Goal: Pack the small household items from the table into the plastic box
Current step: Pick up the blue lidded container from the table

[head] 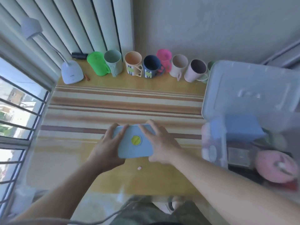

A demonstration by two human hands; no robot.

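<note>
A sunlit corner with a window and a wooden desk

A barred window (14,111) filled the left of the frame, pale vertical blinds (78,25) hung at upper left, a plain wall (203,26) stood behind, and the desk (113,85) carried a striped mat (113,106).

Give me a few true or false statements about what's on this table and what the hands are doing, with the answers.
1. Both hands hold the blue container. True: the left hand and the right hand grip its sides.
2. The container's lid has a red knob. False: it is yellow-green.
3. Mugs line the wall. True.
4. The lamp stands at the right end of the table. False: it is at the left, by the window.
5. The plastic box is right of the hands. True.
</note>
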